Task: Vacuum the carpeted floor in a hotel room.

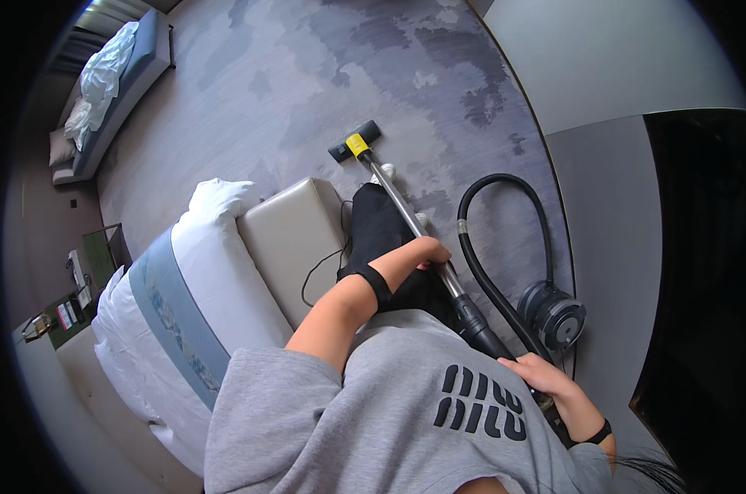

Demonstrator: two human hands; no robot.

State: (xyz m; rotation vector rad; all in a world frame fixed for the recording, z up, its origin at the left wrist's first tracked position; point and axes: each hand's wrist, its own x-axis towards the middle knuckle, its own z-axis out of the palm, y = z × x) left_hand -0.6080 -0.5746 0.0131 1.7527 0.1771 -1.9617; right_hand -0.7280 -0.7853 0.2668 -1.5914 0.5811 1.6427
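My left hand is wrapped around the metal wand of a vacuum cleaner, its fingers partly hidden. My right hand grips the black handle at the wand's upper end, close to my waist. At the far end of the wand, a black floor nozzle with a yellow joint rests on the patterned grey carpet, just beyond my white shoes. A black hose loops over the carpet on my right. The dark canister stands beside the wall there.
On my left, a beige upholstered bench adjoins a bed with white bedding and a blue runner. A thin black cord hangs by the bench. Farther off is a blue sofa with white linen. A large black panel rises on the right.
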